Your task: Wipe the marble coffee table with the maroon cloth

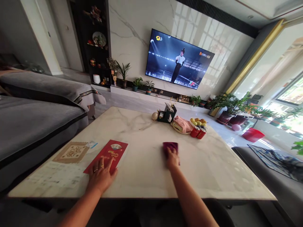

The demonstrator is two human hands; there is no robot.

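On the left of the marble-patterned table [139,176], my left hand [101,173] lies with its fingers spread over the lower end of a flat red printed packet [115,151]. Rings show on two of its fingers. To the right, my right hand [173,159] presses a folded dark purple-red cloth [170,145] down on the tabletop. Its fingers are slightly blurred and partly bent over the cloth. Left of the red packet lies a brown square mat [71,152] with a cut-out pattern, a small blue-and-white packet [92,144] touching its corner.
Towards the table's far side stand a dark green organizer box [167,116], a round ornament [155,116], a tray with a pink cloth [183,124], two red cans [198,132] and a bowl of fruit [198,122]. Grey sofas [40,123] flank the table.
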